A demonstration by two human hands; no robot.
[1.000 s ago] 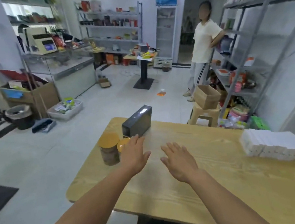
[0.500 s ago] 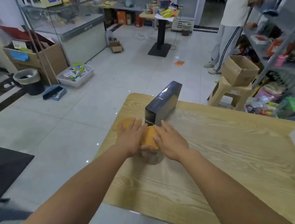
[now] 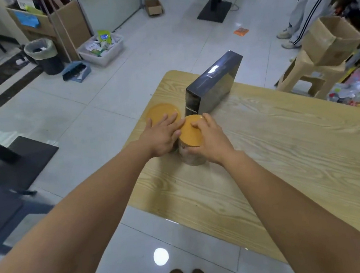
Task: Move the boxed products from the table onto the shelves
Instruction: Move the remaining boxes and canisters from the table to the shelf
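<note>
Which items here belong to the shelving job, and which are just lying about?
Job: dark box, wooden table, left jar under left hand, right jar gripped by right hand.
Lying about: waste bin, dustpan, white tub, cardboard box on stool.

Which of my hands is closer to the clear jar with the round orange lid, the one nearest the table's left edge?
Left. The left hand rests its fingers on that clear orange-lidded jar. The right hand is off it, gripping the second orange-lidded jar alongside.

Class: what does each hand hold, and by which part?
Right hand grips the nearer clear, orange-lidded jar by its lid; left hand rests flat on the farther orange lid, holding nothing.
</note>
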